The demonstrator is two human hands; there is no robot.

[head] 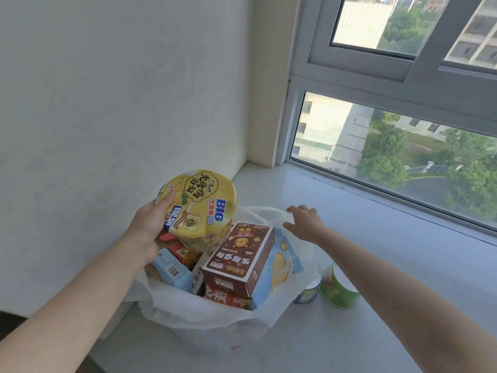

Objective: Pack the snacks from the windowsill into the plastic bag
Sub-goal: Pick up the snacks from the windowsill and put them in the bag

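Head view: white plastic bag point(204, 319) is sitting lower centre on the windowsill point(376, 265), nearly full. Left hand point(150, 232) is gripping the yellow instant-noodle bowl point(199, 208) just above it, while right hand point(304, 224) is spreading empty at the bag's far rim. Bowl probably light and crushable, so best held by rim and base.

1. The windowsill point(382, 254) is a pale, glossy slab. It runs under the grey window frame point(349, 86) and ends in the corner at the white wall point(107, 103).
2. A white plastic bag point(215, 324) stands on the sill towards the wall end, its mouth open upward.
3. A green tub point(339, 292) with a printed side stands on the sill to the right of the bag.
4. A small blue-and-white tin point(308, 292) sits between the bag and the tub, pressed against the bag's side and partly hidden by it.
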